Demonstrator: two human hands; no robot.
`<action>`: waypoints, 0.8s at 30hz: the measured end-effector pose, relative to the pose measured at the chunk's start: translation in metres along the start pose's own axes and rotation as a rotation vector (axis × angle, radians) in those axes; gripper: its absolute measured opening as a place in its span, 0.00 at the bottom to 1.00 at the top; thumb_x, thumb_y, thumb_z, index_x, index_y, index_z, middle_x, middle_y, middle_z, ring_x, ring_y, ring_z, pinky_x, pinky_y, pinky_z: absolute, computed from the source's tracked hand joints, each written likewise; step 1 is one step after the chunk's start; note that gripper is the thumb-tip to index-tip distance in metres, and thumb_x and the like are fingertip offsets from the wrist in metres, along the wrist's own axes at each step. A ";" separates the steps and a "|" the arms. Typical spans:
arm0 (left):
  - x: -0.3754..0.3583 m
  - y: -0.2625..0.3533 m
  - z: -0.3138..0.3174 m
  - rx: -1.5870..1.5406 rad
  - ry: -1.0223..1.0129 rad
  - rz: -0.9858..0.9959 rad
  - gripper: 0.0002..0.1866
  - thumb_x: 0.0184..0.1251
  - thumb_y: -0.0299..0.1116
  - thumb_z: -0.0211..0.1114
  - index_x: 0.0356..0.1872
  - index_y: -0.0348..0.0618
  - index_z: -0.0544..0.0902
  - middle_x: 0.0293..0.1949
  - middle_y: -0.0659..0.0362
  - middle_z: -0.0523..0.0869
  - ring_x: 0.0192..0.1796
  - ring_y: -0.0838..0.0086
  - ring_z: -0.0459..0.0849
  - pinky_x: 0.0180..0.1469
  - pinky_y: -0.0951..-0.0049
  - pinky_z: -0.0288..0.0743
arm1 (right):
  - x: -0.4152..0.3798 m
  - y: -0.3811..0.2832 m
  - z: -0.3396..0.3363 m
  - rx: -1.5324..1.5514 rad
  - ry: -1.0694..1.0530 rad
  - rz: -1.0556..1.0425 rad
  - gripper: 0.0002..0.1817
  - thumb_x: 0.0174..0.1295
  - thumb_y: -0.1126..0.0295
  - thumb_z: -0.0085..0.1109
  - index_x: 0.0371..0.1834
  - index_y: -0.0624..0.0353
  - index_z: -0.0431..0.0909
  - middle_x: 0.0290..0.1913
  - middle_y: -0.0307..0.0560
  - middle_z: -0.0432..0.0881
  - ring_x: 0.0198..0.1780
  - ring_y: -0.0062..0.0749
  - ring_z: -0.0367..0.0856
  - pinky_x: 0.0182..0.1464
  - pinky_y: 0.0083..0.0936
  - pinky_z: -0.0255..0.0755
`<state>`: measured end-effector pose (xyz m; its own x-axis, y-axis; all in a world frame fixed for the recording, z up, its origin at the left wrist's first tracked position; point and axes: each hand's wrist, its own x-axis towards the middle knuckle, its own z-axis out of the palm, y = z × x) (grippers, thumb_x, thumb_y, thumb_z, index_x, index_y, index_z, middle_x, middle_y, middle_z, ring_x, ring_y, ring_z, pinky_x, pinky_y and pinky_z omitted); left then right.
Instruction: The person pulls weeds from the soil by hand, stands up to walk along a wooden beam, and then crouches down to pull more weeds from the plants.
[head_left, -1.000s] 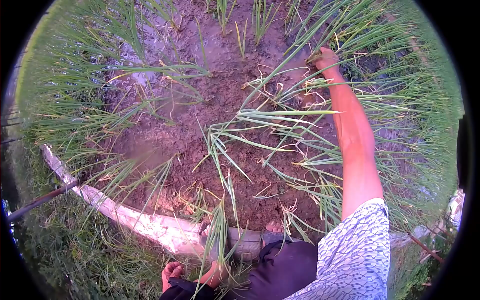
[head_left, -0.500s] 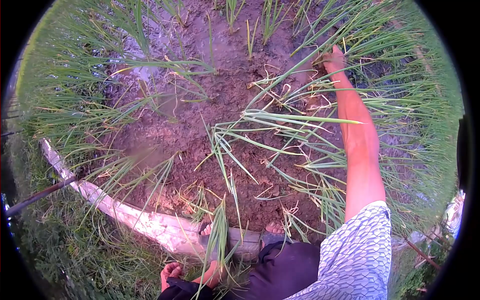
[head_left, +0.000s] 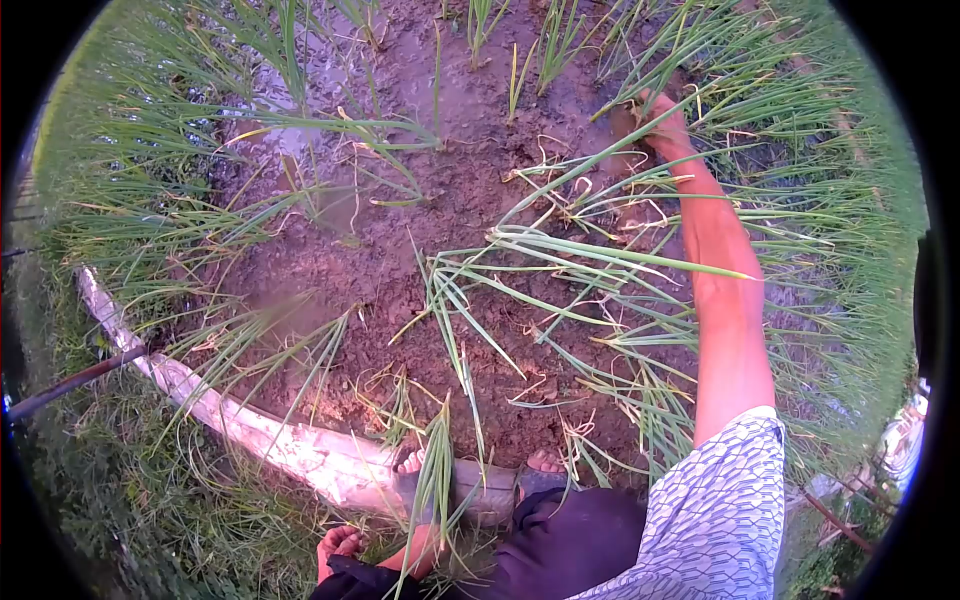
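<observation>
My right hand (head_left: 664,128) reaches far forward to the muddy soil at the upper right, beside the base of the green onion plants (head_left: 735,85). Its fingers are bent down at the mud; leaves and soil hide what they hold, if anything. A hand (head_left: 342,542), seemingly my left, is at the bottom left by dark cloth. Its fingers are curled with nothing visible in them. Close to it, a bunch of green onion leaves (head_left: 436,465) lies over the log. More uprooted-looking onion plants (head_left: 560,245) are spread across the mud between my feet and the right hand.
A pale curved log (head_left: 310,460) edges the mud bed, with my sandalled feet (head_left: 545,462) at it. A dark pole (head_left: 80,382) meets the log at left. Standing onion rows (head_left: 150,220) flank both sides; wet mud (head_left: 420,80) shines ahead.
My right hand has shifted slightly left at the plant bases, its fingers now pointing more to the left. The hand at the bottom left stays curled in nearly the same place.
</observation>
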<state>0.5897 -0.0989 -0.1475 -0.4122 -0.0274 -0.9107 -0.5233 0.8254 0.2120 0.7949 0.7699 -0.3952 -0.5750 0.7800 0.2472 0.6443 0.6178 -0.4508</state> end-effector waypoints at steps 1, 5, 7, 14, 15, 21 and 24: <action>-0.001 0.002 0.002 -0.015 0.003 -0.001 0.12 0.62 0.32 0.65 0.41 0.36 0.79 0.28 0.59 0.85 0.26 0.80 0.78 0.27 0.81 0.68 | 0.005 0.013 0.013 -0.012 -0.050 0.028 0.15 0.55 0.71 0.58 0.47 0.48 0.80 0.40 0.53 0.82 0.44 0.49 0.81 0.45 0.39 0.75; -0.002 0.006 0.004 -0.058 0.013 -0.011 0.12 0.62 0.33 0.65 0.41 0.35 0.79 0.27 0.59 0.84 0.24 0.81 0.76 0.26 0.82 0.65 | 0.008 -0.019 -0.005 -0.254 -0.199 -0.180 0.15 0.55 0.72 0.56 0.47 0.50 0.78 0.37 0.55 0.81 0.46 0.50 0.79 0.49 0.40 0.74; 0.000 0.002 0.005 -0.059 0.009 -0.024 0.12 0.61 0.33 0.65 0.41 0.35 0.79 0.26 0.59 0.84 0.23 0.82 0.75 0.25 0.82 0.63 | 0.010 -0.029 -0.012 -0.301 -0.334 -0.064 0.12 0.55 0.71 0.55 0.44 0.52 0.78 0.37 0.55 0.81 0.46 0.49 0.79 0.50 0.39 0.73; 0.001 -0.009 0.005 -0.097 0.037 -0.058 0.14 0.60 0.33 0.67 0.42 0.35 0.79 0.26 0.60 0.83 0.22 0.82 0.73 0.23 0.82 0.61 | 0.010 -0.035 -0.014 -0.381 -0.249 -0.123 0.11 0.57 0.65 0.56 0.42 0.53 0.79 0.39 0.53 0.82 0.45 0.50 0.79 0.49 0.40 0.73; 0.001 -0.009 0.004 -0.097 0.028 -0.055 0.14 0.60 0.33 0.67 0.43 0.35 0.79 0.26 0.60 0.83 0.22 0.82 0.73 0.23 0.82 0.61 | 0.008 -0.020 -0.004 -0.207 -0.220 -0.066 0.11 0.57 0.65 0.56 0.42 0.53 0.80 0.39 0.53 0.82 0.44 0.50 0.79 0.48 0.41 0.74; 0.001 0.000 0.010 -0.067 0.001 -0.010 0.16 0.61 0.35 0.67 0.45 0.34 0.78 0.28 0.59 0.84 0.24 0.81 0.76 0.25 0.82 0.63 | -0.012 0.011 -0.019 -0.294 -0.163 0.408 0.12 0.53 0.59 0.57 0.36 0.50 0.84 0.36 0.57 0.84 0.42 0.52 0.82 0.46 0.40 0.75; 0.005 -0.004 0.010 -0.059 -0.006 -0.022 0.17 0.60 0.35 0.67 0.44 0.34 0.78 0.29 0.59 0.84 0.26 0.80 0.78 0.26 0.82 0.65 | -0.034 -0.015 -0.041 0.187 -0.168 0.546 0.13 0.47 0.64 0.61 0.37 0.53 0.85 0.26 0.46 0.83 0.28 0.32 0.81 0.33 0.28 0.72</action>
<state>0.5970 -0.0970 -0.1562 -0.3955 -0.0411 -0.9175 -0.5749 0.7902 0.2124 0.8259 0.7381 -0.3614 -0.2673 0.9437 -0.1950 0.7784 0.0921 -0.6210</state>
